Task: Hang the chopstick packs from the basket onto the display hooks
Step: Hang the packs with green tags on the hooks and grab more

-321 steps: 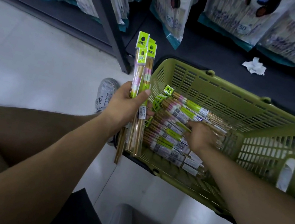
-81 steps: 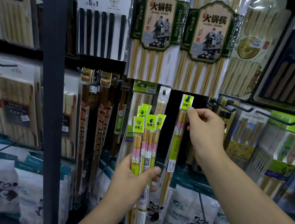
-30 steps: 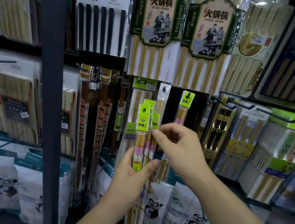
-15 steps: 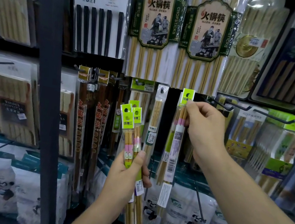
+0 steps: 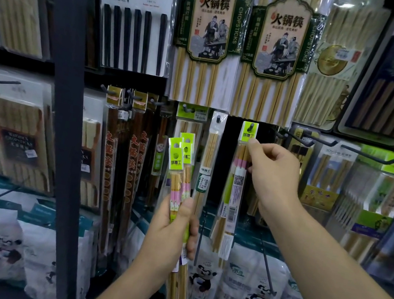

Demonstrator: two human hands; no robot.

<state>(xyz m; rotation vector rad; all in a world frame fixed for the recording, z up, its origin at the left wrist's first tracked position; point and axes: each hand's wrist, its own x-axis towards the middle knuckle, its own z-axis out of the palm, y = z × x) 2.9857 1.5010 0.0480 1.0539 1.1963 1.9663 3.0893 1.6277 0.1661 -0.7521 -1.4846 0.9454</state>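
Note:
My left hand grips a small bundle of chopstick packs with lime-green header cards, held upright in front of the display. My right hand pinches the top of another lime-headed chopstick pack just under its header card, which sits at a black display hook. That pack hangs straight down, with at least one like pack behind it. The basket is out of view.
A dark vertical shelf post stands left of the hands. Other hooks to the right carry green-labelled chopstick sets. Large bamboo chopstick packs hang above. Bags with panda prints fill the bottom shelf.
One second ago my right hand drew a pack from the bundle in my left hand. It then raised that pack to the hook, where the header card now sits.

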